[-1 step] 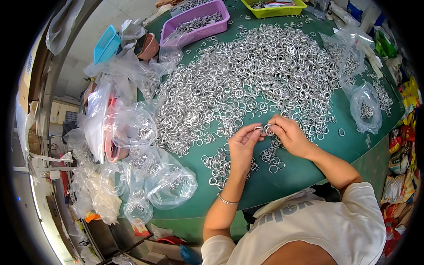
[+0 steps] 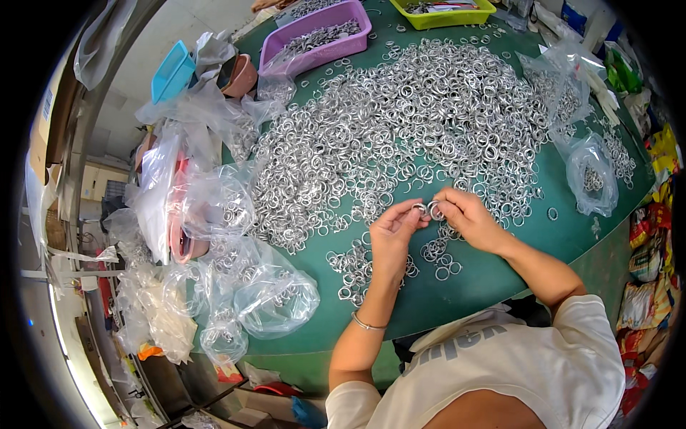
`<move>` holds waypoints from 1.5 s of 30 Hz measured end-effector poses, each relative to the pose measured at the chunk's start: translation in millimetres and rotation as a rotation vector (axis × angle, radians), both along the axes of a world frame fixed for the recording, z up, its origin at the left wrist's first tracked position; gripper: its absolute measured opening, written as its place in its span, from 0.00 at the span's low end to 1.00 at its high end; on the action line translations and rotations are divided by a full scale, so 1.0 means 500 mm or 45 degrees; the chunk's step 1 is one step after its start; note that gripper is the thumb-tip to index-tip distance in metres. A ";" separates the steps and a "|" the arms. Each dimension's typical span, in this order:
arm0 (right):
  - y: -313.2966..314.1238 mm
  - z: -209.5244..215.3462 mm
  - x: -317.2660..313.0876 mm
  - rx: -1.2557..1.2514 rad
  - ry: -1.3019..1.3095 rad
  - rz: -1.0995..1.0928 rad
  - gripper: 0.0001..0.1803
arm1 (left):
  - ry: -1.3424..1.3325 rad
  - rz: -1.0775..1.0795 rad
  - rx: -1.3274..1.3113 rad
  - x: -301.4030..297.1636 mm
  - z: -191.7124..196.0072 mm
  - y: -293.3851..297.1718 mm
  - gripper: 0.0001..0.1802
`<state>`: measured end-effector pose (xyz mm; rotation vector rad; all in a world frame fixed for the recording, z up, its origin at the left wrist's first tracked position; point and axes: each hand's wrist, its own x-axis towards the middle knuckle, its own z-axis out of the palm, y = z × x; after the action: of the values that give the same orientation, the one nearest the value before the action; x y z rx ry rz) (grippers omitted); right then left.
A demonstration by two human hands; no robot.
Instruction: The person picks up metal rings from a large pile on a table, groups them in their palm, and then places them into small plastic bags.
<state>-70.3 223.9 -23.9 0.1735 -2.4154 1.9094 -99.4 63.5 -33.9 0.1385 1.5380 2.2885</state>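
Over the front of a big heap of silver metal rings [image 2: 429, 100], my two hands meet above the green table. My left hand [image 2: 392, 232] is closed, pinching a metal ring [image 2: 420, 207] between thumb and fingers. Right beside it, my right hand [image 2: 468, 222] pinches another metal ring [image 2: 434, 210]. The two rings are close together; whether they touch or link I cannot tell. Below my left hand lies a small cluster of rings [image 2: 351, 272], partly hidden by the wrist. A smaller group of rings [image 2: 443, 266] rests between my forearms.
Clear plastic bags with rings [image 2: 275, 297] crowd the table's left side. Another bag [image 2: 592, 175] lies at the right. A purple basin [image 2: 314, 50] of metal parts and a yellow-green tray [image 2: 443, 19] stand at the far edge. The green tabletop [image 2: 493, 275] shows near my right forearm.
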 end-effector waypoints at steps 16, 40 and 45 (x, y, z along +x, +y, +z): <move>0.009 0.012 0.001 -0.311 -0.104 0.030 0.11 | 0.403 0.007 -0.302 0.013 0.029 0.017 0.19; -0.007 0.006 0.002 0.231 0.322 -0.054 0.06 | 0.073 0.151 -0.071 0.013 0.020 0.009 0.06; -0.005 0.007 0.003 0.582 0.520 -0.061 0.06 | 0.089 0.165 -0.064 0.013 0.012 0.007 0.05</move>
<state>-68.9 221.6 -20.6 0.4672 -2.4802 1.1317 -93.0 67.2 -28.1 0.1095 1.6840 2.3644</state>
